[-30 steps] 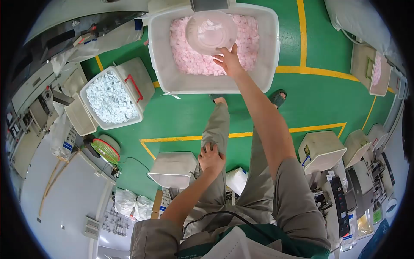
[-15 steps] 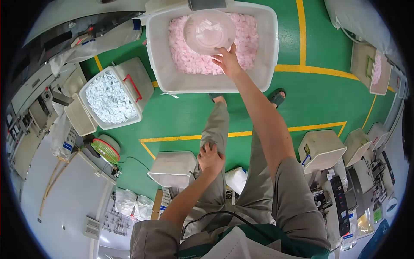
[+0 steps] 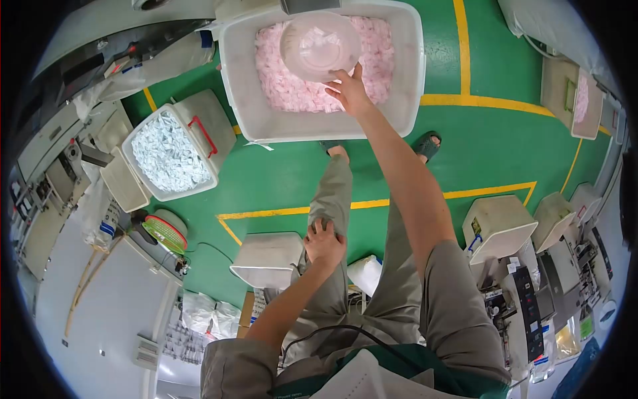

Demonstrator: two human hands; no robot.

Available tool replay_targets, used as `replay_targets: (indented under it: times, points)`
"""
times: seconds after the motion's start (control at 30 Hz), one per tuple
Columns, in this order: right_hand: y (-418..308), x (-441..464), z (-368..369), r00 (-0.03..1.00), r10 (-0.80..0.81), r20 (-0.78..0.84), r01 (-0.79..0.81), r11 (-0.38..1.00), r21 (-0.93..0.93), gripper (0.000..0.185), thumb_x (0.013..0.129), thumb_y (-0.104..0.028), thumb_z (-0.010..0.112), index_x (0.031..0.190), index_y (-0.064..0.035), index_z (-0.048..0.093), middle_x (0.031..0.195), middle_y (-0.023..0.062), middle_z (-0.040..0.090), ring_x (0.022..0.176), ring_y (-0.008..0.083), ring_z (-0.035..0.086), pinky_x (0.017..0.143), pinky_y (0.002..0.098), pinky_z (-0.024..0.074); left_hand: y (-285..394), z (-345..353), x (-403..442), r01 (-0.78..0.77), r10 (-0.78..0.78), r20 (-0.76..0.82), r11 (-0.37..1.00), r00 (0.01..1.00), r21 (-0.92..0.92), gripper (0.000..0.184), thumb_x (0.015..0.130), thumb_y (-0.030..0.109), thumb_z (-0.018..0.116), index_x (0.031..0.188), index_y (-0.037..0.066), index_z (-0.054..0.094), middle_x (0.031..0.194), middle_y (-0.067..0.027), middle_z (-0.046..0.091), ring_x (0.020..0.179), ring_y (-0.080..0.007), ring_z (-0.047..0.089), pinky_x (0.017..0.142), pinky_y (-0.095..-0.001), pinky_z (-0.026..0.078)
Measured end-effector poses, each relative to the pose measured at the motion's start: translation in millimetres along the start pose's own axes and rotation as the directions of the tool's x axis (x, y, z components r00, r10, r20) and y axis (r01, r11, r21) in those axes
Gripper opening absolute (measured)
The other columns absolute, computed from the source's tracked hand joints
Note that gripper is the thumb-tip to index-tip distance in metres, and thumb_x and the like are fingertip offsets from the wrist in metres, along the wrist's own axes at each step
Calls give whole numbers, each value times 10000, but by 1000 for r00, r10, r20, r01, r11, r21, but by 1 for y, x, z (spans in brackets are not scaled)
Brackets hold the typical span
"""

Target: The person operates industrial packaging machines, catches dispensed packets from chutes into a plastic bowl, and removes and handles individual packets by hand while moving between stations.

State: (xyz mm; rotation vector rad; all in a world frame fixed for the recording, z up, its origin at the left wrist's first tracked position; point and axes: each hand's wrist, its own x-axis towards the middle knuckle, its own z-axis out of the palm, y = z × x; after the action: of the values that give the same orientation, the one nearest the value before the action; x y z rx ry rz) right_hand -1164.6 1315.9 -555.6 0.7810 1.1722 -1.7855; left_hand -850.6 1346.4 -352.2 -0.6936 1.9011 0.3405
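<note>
My right hand (image 3: 345, 86) grips the near rim of a round translucent plastic bowl (image 3: 299, 56), thumb and fingers closed on its edge. A few small pale packets (image 3: 322, 43) lie inside the bowl. It is held over a large white bin (image 3: 319, 126) with a broad layer of small pink packets (image 3: 375, 73) in it. A grey chute-like part (image 3: 310, 5) juts in over the bin's far edge and the bowl's far side. My left hand (image 3: 325, 243) rests on my left knee with fingers spread, holding nothing.
At left stands a white bin of pale blue packets (image 3: 169, 153) with a red handle. Stacked baskets (image 3: 165, 229) sit below it. Another white bin (image 3: 267, 259) is beside my left leg, and several bins, such as this one (image 3: 502, 226), line the right. Yellow lines cross the green floor.
The view has shifted slightly, so the large bin sits a little further left and up. The bowl stays over the pink packets in my right hand, and my left hand stays on my knee.
</note>
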Motion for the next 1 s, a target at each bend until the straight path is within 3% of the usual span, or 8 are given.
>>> replay_targets:
  times: [0.23, 0.33, 0.43, 0.63, 0.73, 1.0]
  points:
    - [1, -3, -3, 1000, 3, -7, -3, 1000, -3, 859, 843, -155, 598, 1473, -269, 26, 1251, 141, 443, 938, 235, 587, 762, 391, 511, 0, 1, -1, -5, 5, -5, 1000, 1000, 6, 445, 797, 310, 585, 1217, 166, 552, 1350, -95, 412, 1242, -333, 420, 938, -478, 435]
    - [0, -4, -5, 999, 33, 31, -33, 999, -10, 737, 876, -179, 602, 1406, -285, 101, 1321, 96, 391, 1062, 265, 539, 875, 404, 467, -1, 2, -2, -9, 9, -5, 1000, 1000, 3, 443, 797, 309, 583, 1216, 168, 552, 1348, -95, 413, 1238, -333, 422, 937, -477, 436]
    - [1, -4, -5, 1000, 2, 8, -1, 1000, -15, 856, 841, -164, 608, 1473, -268, 40, 1255, 140, 445, 941, 236, 587, 775, 389, 510, -2, 6, -1, -13, 13, -22, 1000, 1000, 0, 440, 796, 309, 583, 1213, 171, 553, 1345, -95, 416, 1236, -333, 424, 938, -479, 436]
    - [2, -4, -5, 1000, -10, 6, 10, 1000, -14, 848, 840, -164, 609, 1467, -268, 47, 1258, 140, 443, 944, 240, 583, 772, 392, 507, -2, 4, -1, -18, 18, -21, 1000, 1000, -1, 435, 797, 306, 581, 1209, 170, 554, 1341, -96, 421, 1236, -333, 425, 943, -484, 433]
    - [0, -7, -4, 999, 34, 7, -34, 999, -7, 710, 878, -172, 597, 1395, -279, 121, 1322, 96, 383, 1031, 257, 545, 867, 403, 473, -2, 4, -1, -14, 14, -17, 1000, 1000, 6, 438, 800, 305, 580, 1215, 169, 551, 1351, -94, 416, 1238, -333, 424, 947, -483, 431]
    - [-4, -10, -3, 1000, 24, 20, -25, 1000, 11, 700, 878, -167, 592, 1393, -277, 130, 1328, 91, 377, 1039, 261, 543, 874, 408, 472, -4, 4, 1, -24, 24, -1, 1000, 1000, 17, 446, 805, 311, 575, 1224, 161, 551, 1362, -101, 409, 1240, -342, 423, 949, -485, 430]
